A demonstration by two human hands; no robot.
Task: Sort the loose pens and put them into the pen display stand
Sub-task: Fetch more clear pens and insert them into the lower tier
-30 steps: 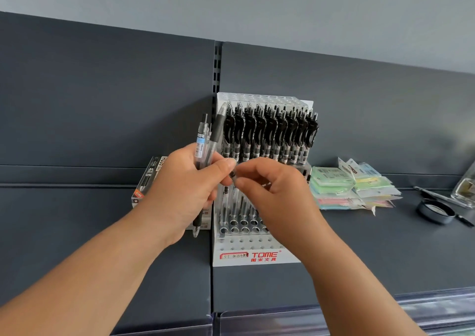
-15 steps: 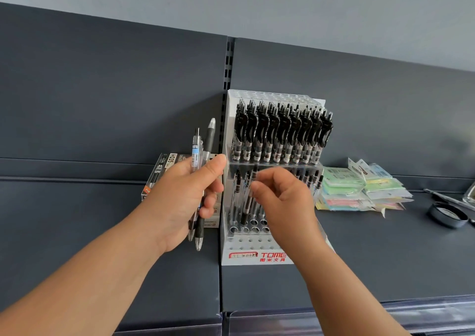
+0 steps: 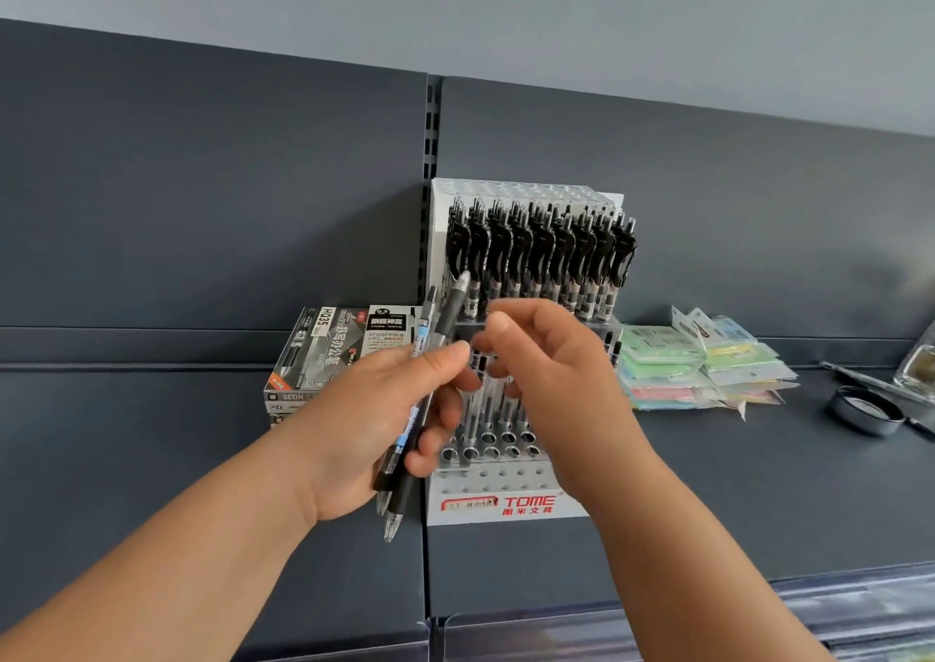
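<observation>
The white pen display stand (image 3: pixel 506 505) stands on the dark shelf against the back panel. Its upper tier holds a full row of black-clipped pens (image 3: pixel 541 251); the lower tier holds several more, with empty holes along the front. My left hand (image 3: pixel 364 423) grips two loose pens upright just left of the stand: a clear pen with a blue label (image 3: pixel 422 332) and a black-grip pen (image 3: pixel 448 322). My right hand (image 3: pixel 561 383) hovers in front of the lower tier, its thumb and forefinger close to my left thumb, with nothing visible between them.
Stacked pen boxes (image 3: pixel 324 347) lie left of the stand. Pastel packets (image 3: pixel 698 363) are piled to its right. Farther right lie a round black lid (image 3: pixel 865 411) and a loose dark pen (image 3: pixel 870 380). A clear price rail (image 3: pixel 657 631) runs along the shelf's front edge.
My right hand took a pen from my left hand, lowered it into the stand's lower tier, and has come back up toward my left hand empty. The left hand now holds two pens.
</observation>
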